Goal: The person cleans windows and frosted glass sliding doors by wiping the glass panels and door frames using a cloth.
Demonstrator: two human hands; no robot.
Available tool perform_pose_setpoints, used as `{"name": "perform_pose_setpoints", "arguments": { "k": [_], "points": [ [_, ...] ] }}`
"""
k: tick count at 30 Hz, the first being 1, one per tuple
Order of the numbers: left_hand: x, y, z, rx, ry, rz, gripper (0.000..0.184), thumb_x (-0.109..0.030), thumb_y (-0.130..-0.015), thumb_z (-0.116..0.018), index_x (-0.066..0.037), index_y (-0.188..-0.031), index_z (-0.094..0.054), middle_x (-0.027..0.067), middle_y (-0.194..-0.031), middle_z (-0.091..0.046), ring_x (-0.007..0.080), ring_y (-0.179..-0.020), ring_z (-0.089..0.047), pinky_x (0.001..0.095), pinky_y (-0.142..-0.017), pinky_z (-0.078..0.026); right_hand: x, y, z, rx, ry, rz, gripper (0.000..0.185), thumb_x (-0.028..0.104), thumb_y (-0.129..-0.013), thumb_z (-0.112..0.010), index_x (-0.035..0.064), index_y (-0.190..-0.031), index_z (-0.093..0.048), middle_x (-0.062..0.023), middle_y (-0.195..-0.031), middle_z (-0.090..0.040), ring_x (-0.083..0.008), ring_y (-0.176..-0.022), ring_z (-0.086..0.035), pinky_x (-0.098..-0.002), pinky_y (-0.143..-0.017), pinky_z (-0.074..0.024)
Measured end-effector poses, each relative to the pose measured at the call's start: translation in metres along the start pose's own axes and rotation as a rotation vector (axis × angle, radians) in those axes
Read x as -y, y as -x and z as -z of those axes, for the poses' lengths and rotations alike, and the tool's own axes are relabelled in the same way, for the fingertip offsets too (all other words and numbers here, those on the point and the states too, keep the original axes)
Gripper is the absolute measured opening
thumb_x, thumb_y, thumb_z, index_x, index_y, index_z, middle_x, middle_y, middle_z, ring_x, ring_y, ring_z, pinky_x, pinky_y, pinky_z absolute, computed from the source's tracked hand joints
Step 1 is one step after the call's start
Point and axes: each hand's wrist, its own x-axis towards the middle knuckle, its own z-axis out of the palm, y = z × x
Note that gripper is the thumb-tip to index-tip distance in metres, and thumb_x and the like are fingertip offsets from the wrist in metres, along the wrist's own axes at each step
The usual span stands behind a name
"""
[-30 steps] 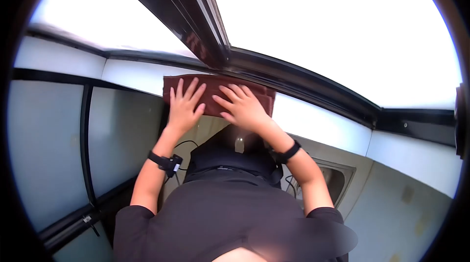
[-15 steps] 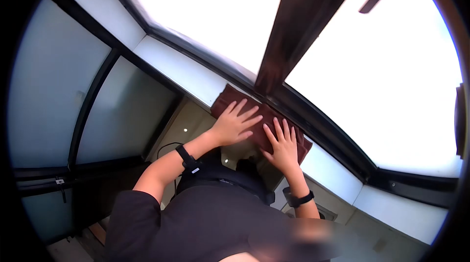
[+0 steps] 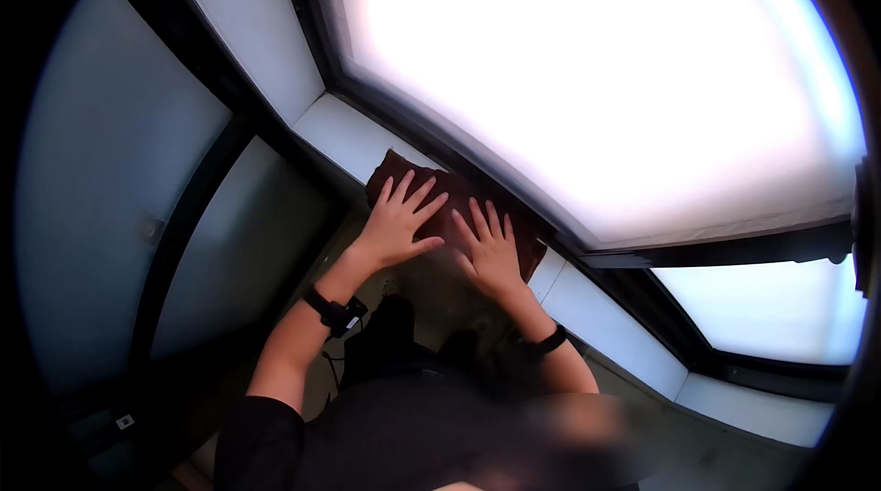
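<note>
A dark reddish-brown cloth (image 3: 470, 186) lies along the white window sill (image 3: 344, 138), against the bottom of the window frame. My left hand (image 3: 395, 227) rests flat on the left part of this cloth, its fingers spread. Beside it, my right hand (image 3: 493, 257) lies on the right part with fingers stretched out. Both palms face down, and neither hand grips the fabric. The cloth partly hangs over the sill's near edge, and some of it is hidden under the hands.
A bright window pane (image 3: 587, 78) fills the upper right. A dark sash bar (image 3: 734, 248) runs out to the right above a smaller bright pane (image 3: 771, 307). Frosted panels in a dark frame (image 3: 188, 216) stand on the left. Dark wristbands (image 3: 338, 312) circle both wrists.
The view has shifted and darkened. The dark upright bar in the middle is gone, and a sash bar now shows at right. Both hands remain flat on the cloth, now closer together.
</note>
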Motion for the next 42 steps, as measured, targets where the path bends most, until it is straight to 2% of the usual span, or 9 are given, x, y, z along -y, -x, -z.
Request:
{"name": "perform_pose_setpoints", "arguments": {
  "k": [4,9,21,24,29,34,36,38,42],
  "points": [
    [0.013,0.001,0.005,0.017,0.051,-0.063,0.081,-0.055,-0.075,-0.061,-0.012,-0.138,-0.036,0.0143,-0.143,-0.031,0.0374,-0.132,-0.027,0.0521,-0.106,-0.022,0.001,-0.016,-0.008,-0.030,-0.032,0.019,0.068,0.034,-0.077,-0.060,0.0206,-0.138,-0.035,-0.0116,-0.146,-0.026,-0.0366,-0.133,-0.025,-0.0565,-0.105,-0.0214],
    [0.022,-0.002,-0.004,-0.106,-0.021,-0.097,0.078,-0.021,-0.059,-0.077,-0.019,-0.131,-0.046,0.0087,-0.137,-0.041,0.0307,-0.124,-0.040,0.0449,-0.101,-0.032,-0.012,-0.004,0.012,0.035,-0.153,-0.005,0.077,0.033,-0.066,-0.069,0.0204,-0.136,-0.039,-0.0118,-0.145,-0.028,-0.0357,-0.132,-0.027,-0.0566,-0.104,-0.0229],
    [-0.002,-0.030,-0.023,-0.049,-0.003,-0.353,0.067,-0.016,-0.061,-0.070,-0.010,-0.125,-0.051,0.0126,-0.132,-0.047,0.0353,-0.120,-0.043,0.0443,-0.098,-0.037,-0.030,0.069,-0.008,-0.118,-0.021,-0.382,0.086,0.038,-0.058,-0.075,0.0235,-0.135,-0.040,-0.0045,-0.145,-0.031,-0.0325,-0.134,-0.026,-0.0683,-0.099,-0.0193],
    [-0.011,-0.043,-0.029,-0.025,0.083,-0.472,0.059,-0.011,-0.059,-0.071,-0.005,-0.115,-0.056,0.0126,-0.124,-0.054,0.0323,-0.116,-0.049,0.0411,-0.095,-0.041,-0.027,0.085,-0.016,-0.231,0.009,-0.391,0.078,0.031,-0.063,-0.073,0.0199,-0.134,-0.042,-0.0060,-0.142,-0.035,-0.0313,-0.132,-0.030,-0.0591,-0.100,-0.0272],
    [-0.027,-0.050,-0.058,0.084,0.211,-0.501,0.054,-0.006,-0.060,-0.071,-0.004,-0.113,-0.057,0.0112,-0.125,-0.054,0.0308,-0.112,-0.052,0.0399,-0.094,-0.042,-0.034,0.093,-0.049,-0.580,-0.469,-0.302,0.042,0.008,-0.063,-0.064,0.0044,-0.105,-0.060,-0.0112,-0.117,-0.059,-0.0288,-0.114,-0.052,-0.0413,-0.092,-0.0415],
    [-0.062,-0.089,-0.033,-0.270,0.130,-0.631,0.050,-0.005,-0.063,-0.069,0.004,-0.111,-0.057,0.0188,-0.124,-0.053,0.0364,-0.105,-0.055,0.0421,-0.091,-0.046,-0.052,0.079,-0.029,-0.660,-1.574,-0.499,0.039,0.004,-0.079,-0.052,-0.0029,-0.118,-0.054,-0.0104,-0.106,-0.062,-0.0147,-0.099,-0.057,-0.0267,-0.086,-0.0447],
    [-0.105,-0.101,0.006,-0.427,0.063,-0.701,0.039,0.000,-0.069,-0.061,0.006,-0.107,-0.058,0.0197,-0.122,-0.054,0.0356,-0.106,-0.055,0.0411,-0.089,-0.047,-0.049,0.096,0.045,-0.619,-1.458,-0.518,0.040,0.002,-0.080,-0.049,-0.0043,-0.119,-0.053,-0.0120,-0.109,-0.061,-0.0171,-0.102,-0.057,-0.0304,-0.087,-0.0461],
    [-0.135,-0.123,0.045,-0.623,-0.082,-0.716,0.035,0.001,-0.073,-0.053,0.006,-0.107,-0.059,0.0194,-0.121,-0.054,0.0371,-0.113,-0.051,0.0424,-0.098,-0.039,-0.066,0.087,0.097,-0.923,-0.938,-0.120,0.044,-0.002,-0.074,-0.050,-0.0035,-0.117,-0.054,-0.0197,-0.118,-0.057,-0.0297,-0.117,-0.051,-0.0401,-0.099,-0.0401],
    [-0.192,-0.203,0.143,-1.082,-0.464,-0.743,0.061,0.003,-0.071,-0.056,-0.001,-0.131,-0.044,0.0153,-0.140,-0.038,0.0388,-0.131,-0.031,0.0528,-0.106,-0.023,-0.089,0.067,0.256,-1.265,-0.049,0.085,0.035,-0.001,-0.070,-0.058,0.0012,-0.106,-0.060,-0.0163,-0.117,-0.059,-0.0332,-0.116,-0.051,-0.0437,-0.098,-0.0413]
  ]
}}
